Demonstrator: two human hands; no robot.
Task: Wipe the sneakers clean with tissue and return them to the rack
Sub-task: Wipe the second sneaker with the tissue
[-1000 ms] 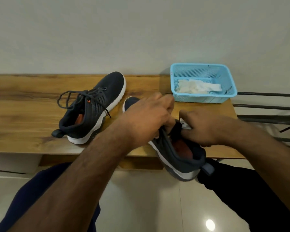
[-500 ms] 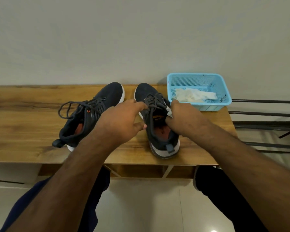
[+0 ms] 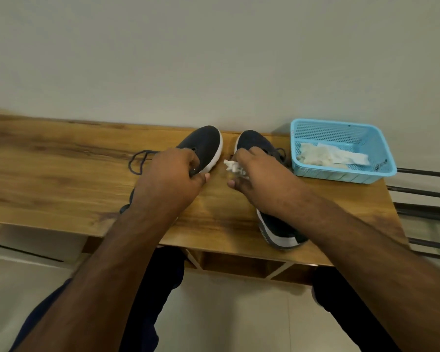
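Two dark navy sneakers with white soles stand side by side on the wooden rack top [image 3: 61, 179], toes toward the wall. My left hand [image 3: 170, 179] grips the left sneaker [image 3: 203, 143] over its laces and tongue. My right hand [image 3: 259, 179] rests on the right sneaker [image 3: 280, 227] and pinches a crumpled white tissue [image 3: 233, 167] that sticks out toward the gap between the shoes. Both hands hide the middle of the shoes.
A light blue plastic basket [image 3: 341, 174] with used white tissues stands at the rack's right end. Dark metal bars [image 3: 424, 191] run to the right of the rack. Open cubbies [image 3: 239, 265] sit under the top. My knees are below the front edge.
The right sneaker went from my lap onto the rack top beside the left one. My left hand moved from it to the left sneaker. The camera view tilted.
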